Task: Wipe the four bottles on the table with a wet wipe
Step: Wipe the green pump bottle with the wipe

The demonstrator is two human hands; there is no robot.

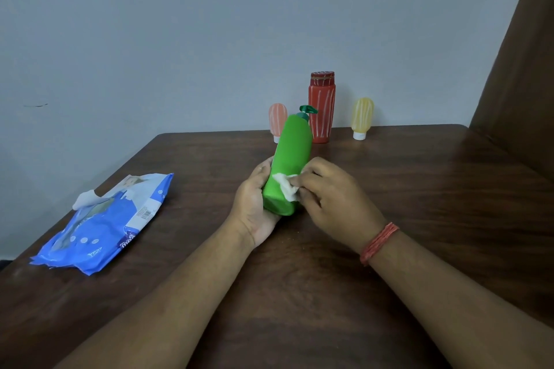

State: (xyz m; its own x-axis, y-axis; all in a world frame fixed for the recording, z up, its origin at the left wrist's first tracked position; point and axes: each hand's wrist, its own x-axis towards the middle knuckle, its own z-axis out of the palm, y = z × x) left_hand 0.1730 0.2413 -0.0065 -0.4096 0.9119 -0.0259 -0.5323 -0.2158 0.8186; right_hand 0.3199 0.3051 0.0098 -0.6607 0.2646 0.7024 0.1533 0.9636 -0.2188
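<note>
My left hand (pixel 254 204) grips the lower part of a green pump bottle (pixel 292 156), which is tilted away from me above the table. My right hand (pixel 332 198) pinches a crumpled white wet wipe (pixel 287 187) against the bottle's lower right side. At the table's far edge stand a tall red bottle (pixel 321 108), a small pink bottle (pixel 277 121) partly hidden behind the green one, and a small yellow bottle (pixel 362 118), the two small ones cap down.
A blue pack of wet wipes (pixel 105 225) lies at the table's left edge with a white wipe sticking out of its opening. The dark wooden table (pixel 434 189) meets a grey wall at the back. A brown panel rises at the right.
</note>
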